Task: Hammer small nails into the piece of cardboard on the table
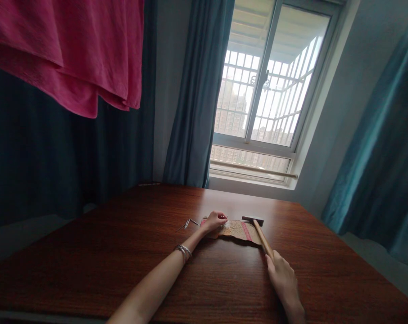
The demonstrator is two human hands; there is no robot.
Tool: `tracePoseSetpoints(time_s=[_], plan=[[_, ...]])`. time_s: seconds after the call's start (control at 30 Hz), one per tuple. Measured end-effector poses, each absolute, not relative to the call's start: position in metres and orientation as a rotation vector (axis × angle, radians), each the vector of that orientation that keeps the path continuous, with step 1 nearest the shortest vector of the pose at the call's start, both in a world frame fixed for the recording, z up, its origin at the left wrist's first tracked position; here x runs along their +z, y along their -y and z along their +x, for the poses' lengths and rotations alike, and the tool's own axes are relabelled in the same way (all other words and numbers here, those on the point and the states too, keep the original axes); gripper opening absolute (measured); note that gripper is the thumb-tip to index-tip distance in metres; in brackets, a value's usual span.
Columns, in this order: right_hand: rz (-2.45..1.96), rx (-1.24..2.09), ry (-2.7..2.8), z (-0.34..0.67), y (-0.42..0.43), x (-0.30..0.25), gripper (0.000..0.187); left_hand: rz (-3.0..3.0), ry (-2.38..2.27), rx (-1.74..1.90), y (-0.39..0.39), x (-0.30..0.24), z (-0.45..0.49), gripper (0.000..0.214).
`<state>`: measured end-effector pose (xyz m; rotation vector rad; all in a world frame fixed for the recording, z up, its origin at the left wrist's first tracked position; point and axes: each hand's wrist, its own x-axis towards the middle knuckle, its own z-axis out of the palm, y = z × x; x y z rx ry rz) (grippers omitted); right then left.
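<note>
My right hand (283, 278) is wrapped round the wooden handle of a hammer (265, 241). The dark hammer head rests at or just above the far right corner of a brown cardboard piece (237, 230), which has pink bands and many small marks or holes. Over the left part of the cardboard, my left hand (216, 221) has its fingers pinched together. Something small and pale shows at the fingertips, too small to name. Left of that hand lie several thin metal rods (188, 223) on the table.
A dark brown wooden table (150, 270) spreads under everything. Behind it stand a barred window (258, 90) and blue curtains (197, 99). A pink cloth (99, 54) hangs at upper left, well above the table.
</note>
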<state>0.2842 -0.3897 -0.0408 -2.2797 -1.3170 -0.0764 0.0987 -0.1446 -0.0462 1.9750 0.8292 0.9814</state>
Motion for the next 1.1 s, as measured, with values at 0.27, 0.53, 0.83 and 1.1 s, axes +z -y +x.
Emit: tracePoseSetpoints(time_s=[0.27, 0.53, 0.83, 1.1], plan=[[-1.420, 0.711, 0.723, 0.250, 0.397, -0.031, 0.070, 2.063, -0.850, 0.947, 0.144, -0.045, 0.097, 0.027], [-1.112, 1.103, 0.678, 0.215, 0.411, 0.000, 0.066, 2.073, -0.878, 0.930, 0.141, -0.050, 0.099, 0.027], [-1.116, 1.121, 0.691, 0.205, 0.408, -0.004, 0.072, 2.073, -0.878, 0.922, 0.141, -0.050, 0.098, 0.027], [-1.177, 1.075, 0.722, 0.206, 0.408, -0.004, 0.077, 2.082, -0.862, 0.931, 0.142, -0.049, 0.098, 0.026]])
